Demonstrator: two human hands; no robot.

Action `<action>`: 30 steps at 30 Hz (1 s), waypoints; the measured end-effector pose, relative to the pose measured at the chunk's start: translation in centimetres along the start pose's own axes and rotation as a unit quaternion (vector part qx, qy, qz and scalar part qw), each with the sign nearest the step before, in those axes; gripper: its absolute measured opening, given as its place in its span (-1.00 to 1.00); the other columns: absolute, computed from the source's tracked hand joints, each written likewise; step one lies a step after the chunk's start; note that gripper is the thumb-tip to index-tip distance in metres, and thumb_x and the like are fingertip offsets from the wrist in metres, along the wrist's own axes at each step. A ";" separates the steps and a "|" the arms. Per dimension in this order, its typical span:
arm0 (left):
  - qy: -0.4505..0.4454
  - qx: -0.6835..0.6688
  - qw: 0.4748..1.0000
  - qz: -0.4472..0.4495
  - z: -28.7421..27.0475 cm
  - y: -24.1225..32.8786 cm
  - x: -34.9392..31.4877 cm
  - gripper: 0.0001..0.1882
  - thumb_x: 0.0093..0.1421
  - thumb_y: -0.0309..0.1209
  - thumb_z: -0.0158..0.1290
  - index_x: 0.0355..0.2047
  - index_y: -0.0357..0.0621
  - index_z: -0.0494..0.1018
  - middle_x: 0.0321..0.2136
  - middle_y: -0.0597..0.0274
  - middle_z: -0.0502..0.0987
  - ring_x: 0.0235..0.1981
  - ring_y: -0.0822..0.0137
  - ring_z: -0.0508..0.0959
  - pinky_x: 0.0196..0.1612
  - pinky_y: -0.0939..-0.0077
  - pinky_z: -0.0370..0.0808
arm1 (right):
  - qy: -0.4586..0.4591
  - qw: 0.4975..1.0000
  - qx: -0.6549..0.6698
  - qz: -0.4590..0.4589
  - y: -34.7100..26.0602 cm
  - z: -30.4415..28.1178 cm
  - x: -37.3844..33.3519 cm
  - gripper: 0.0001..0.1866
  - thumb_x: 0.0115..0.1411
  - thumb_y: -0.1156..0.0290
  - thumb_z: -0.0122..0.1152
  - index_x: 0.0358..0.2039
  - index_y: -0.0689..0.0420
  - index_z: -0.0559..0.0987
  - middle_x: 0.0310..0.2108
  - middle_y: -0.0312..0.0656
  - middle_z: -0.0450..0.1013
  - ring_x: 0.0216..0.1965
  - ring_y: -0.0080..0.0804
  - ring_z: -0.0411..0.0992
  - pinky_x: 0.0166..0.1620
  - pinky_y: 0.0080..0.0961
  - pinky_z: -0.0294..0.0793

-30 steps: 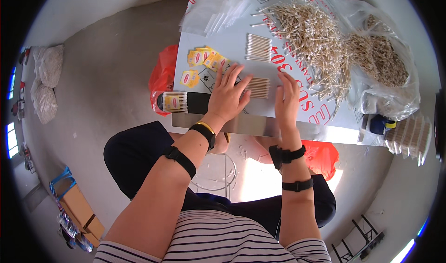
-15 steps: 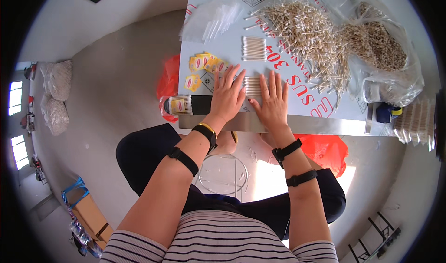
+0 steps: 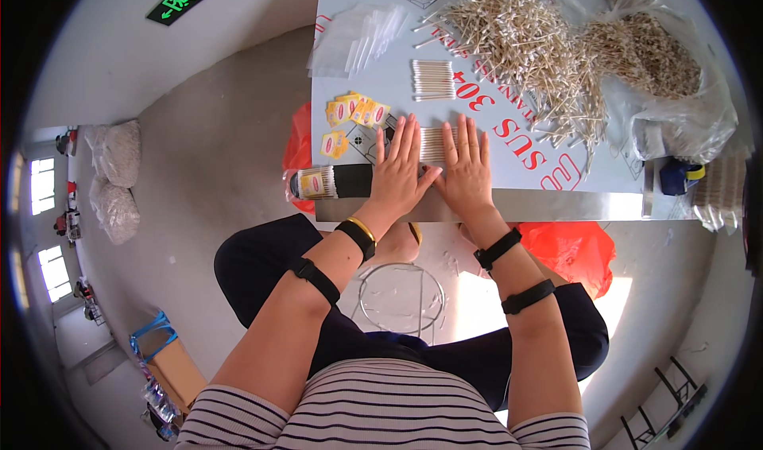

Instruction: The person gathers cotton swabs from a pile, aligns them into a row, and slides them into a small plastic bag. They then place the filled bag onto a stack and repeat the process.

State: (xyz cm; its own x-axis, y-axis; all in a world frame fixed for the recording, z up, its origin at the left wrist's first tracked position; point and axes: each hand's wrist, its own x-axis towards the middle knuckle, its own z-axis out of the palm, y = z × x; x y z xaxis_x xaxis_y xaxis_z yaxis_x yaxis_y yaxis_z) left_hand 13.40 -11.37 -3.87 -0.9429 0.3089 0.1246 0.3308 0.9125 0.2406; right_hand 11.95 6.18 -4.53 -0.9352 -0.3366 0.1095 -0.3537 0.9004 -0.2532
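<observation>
Both hands lie flat on the table, at either side of a neat row of cotton swabs point(image 3: 431, 143). My left hand point(image 3: 397, 166) has its fingers stretched out along the left end of the row. Along the right end rests my right hand point(image 3: 467, 165), its fingers also straight and slightly apart. The thumbs meet, or nearly so, just below the row. Farther up lies a second row of swabs point(image 3: 433, 80), side by side. Left of my left hand, a filled clear pack of swabs with a yellow card point(image 3: 316, 183) sits against a black strip point(image 3: 354, 181).
Loose swabs form a big pile point(image 3: 517, 44) at the far right, beside an open clear bag of swabs point(image 3: 648, 60). Yellow cards point(image 3: 358, 110) and clear sleeves point(image 3: 354, 40) lie at left. A tape roll point(image 3: 675, 177) stands by the right edge. Red bags point(image 3: 568, 251) hang below.
My hands have drawn closer together around the row, and the thumbs, apart before, now meet or nearly meet. The whole view has shifted slightly.
</observation>
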 end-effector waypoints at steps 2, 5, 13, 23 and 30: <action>-0.001 0.005 1.000 0.002 0.0 0.2 0.1 -0.09 0.49 0.16 -0.26 0.53 -0.36 -0.06 0.57 -0.06 -0.08 0.60 0.05 -0.12 0.56 -0.19 -0.28 | -0.003 1.000 -0.004 0.004 0.0 -0.1 -0.1 0.00 0.33 -0.18 0.10 0.58 0.11 -0.01 0.59 0.07 -0.14 0.62 -0.03 -0.22 0.58 0.08 -0.26; -0.007 0.002 1.000 0.002 -0.2 0.0 0.0 -0.09 0.49 0.17 -0.26 0.53 -0.36 -0.06 0.57 -0.07 -0.07 0.60 0.05 -0.12 0.55 -0.19 -0.28 | -0.010 1.000 -0.004 0.008 -0.1 -0.2 -0.1 0.01 0.32 -0.19 0.11 0.58 0.10 -0.01 0.60 0.06 -0.14 0.62 -0.05 -0.23 0.58 0.08 -0.27; 0.020 -0.030 0.999 -0.034 -2.1 -0.5 -1.4 -0.09 0.46 0.16 -0.17 0.51 -0.38 0.03 0.56 -0.05 -0.02 0.59 0.04 -0.08 0.56 -0.19 -0.24 | -0.037 0.999 -0.006 0.014 -0.3 -0.7 0.0 0.03 0.31 -0.22 0.15 0.58 0.08 -0.01 0.60 0.04 -0.16 0.62 -0.06 -0.25 0.58 0.08 -0.28; 0.067 -0.178 0.982 -0.013 -1.5 0.1 -4.1 -0.44 0.44 -0.14 -0.02 0.29 -0.28 0.34 0.42 -0.06 0.19 0.50 -0.16 0.10 0.52 -0.22 0.01 | -0.015 1.000 -0.004 0.012 -0.5 -0.3 0.1 0.02 0.33 -0.25 0.14 0.57 0.07 0.01 0.60 0.04 -0.15 0.62 -0.04 -0.23 0.58 0.08 -0.28; 0.055 -0.153 0.987 0.003 -1.4 0.2 -4.1 -0.47 0.44 -0.17 -0.02 0.32 -0.13 0.35 0.42 -0.06 0.18 0.49 -0.16 0.12 0.52 -0.22 0.01 | 0.008 1.000 0.004 0.004 -0.4 -0.4 0.0 0.00 0.34 -0.23 0.15 0.56 0.08 0.04 0.59 0.06 -0.11 0.61 -0.01 -0.20 0.57 0.10 -0.22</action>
State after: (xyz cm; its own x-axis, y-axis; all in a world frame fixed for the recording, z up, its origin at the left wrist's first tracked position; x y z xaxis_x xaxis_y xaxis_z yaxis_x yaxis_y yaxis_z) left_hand 17.36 -12.82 -2.97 -0.9363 0.2688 0.2261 0.3492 0.7818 0.5166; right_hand 12.06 5.95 -4.10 -0.9375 -0.3256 0.1227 -0.3470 0.9008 -0.2611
